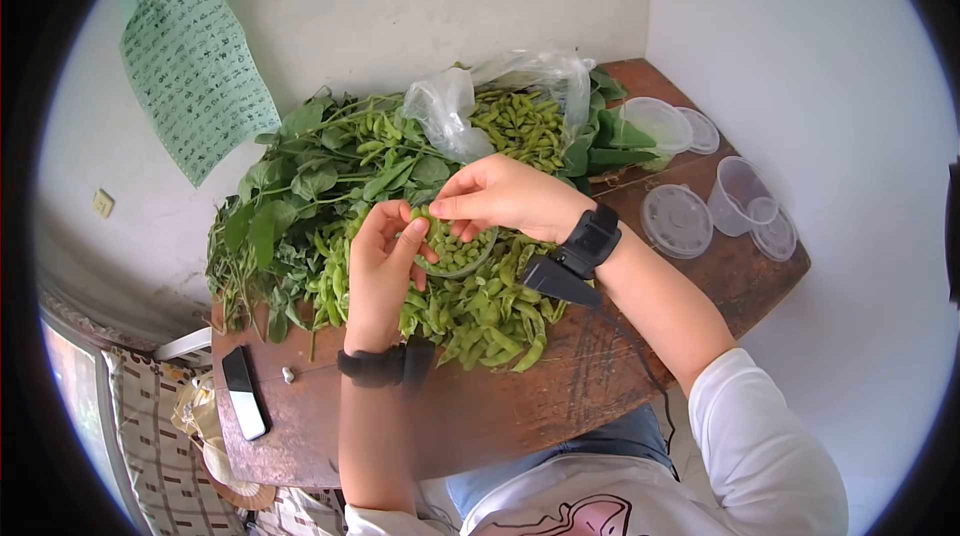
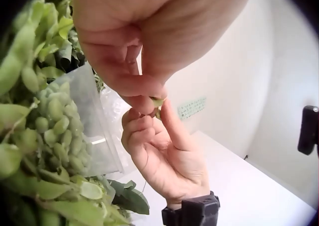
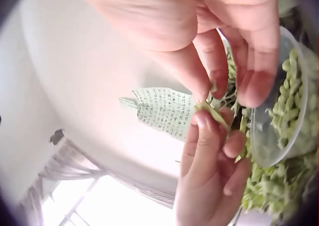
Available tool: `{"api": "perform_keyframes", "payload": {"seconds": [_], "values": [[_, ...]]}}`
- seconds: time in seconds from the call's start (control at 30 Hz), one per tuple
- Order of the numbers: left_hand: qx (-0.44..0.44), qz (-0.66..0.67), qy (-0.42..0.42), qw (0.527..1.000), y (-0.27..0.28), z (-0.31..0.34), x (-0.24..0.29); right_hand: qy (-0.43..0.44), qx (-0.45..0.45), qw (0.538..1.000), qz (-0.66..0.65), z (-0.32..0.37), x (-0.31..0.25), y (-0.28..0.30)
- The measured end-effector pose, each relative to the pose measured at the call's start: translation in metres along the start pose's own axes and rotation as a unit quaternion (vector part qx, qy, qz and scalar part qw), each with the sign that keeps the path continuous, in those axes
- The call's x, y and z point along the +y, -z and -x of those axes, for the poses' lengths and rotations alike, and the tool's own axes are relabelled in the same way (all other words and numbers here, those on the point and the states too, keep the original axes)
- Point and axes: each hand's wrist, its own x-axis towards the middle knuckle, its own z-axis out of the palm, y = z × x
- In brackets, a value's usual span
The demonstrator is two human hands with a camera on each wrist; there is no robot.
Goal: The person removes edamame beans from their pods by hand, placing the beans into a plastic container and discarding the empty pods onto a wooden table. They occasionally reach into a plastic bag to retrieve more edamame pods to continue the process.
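Note:
Over a clear plastic tub (image 3: 263, 136) of shelled green soybeans (image 3: 288, 96), both hands meet at one green soybean pod (image 3: 215, 115). My left hand (image 1: 375, 266) pinches the pod between thumb and fingers. From the other side, my right hand (image 1: 515, 198) grips the pod's end with thumb and forefinger, its other fingers loosely bent. The fingertips hide part of the pod. Around the tub lies a heap of loose soybean pods (image 1: 490, 321), nearest to the front of it.
Leafy soybean stalks (image 1: 300, 181) cover the back left of the wooden table (image 1: 560, 396). Behind the hands is a clear plastic bag (image 1: 440, 116) with more pods (image 1: 525, 126). Lids (image 1: 677, 221) and an overturned tub (image 1: 735, 201) lie at right; a phone (image 1: 245, 396) at front left.

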Motion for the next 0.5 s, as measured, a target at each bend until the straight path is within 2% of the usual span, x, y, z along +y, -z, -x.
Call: {"api": "perform_keyframes", "payload": {"seconds": [0.03,0.13,0.2,0.5], "values": [[-0.003,-0.005,0.002,1.000,0.000,0.000,-0.001,0.015,0.015,0.996,0.084,0.001,-0.001,-0.001],[0.012,0.017,-0.012,1.000,-0.003,0.000,-0.006,0.056,-0.006,0.993,0.104,0.005,-0.004,-0.006],[0.017,0.016,-0.026,0.999,-0.003,-0.001,-0.011,0.032,-0.001,0.996,0.084,0.000,0.002,-0.004],[-0.009,0.099,-0.034,0.994,-0.002,0.003,-0.010,0.077,-0.024,0.997,0.009,0.005,-0.004,-0.007]]}}
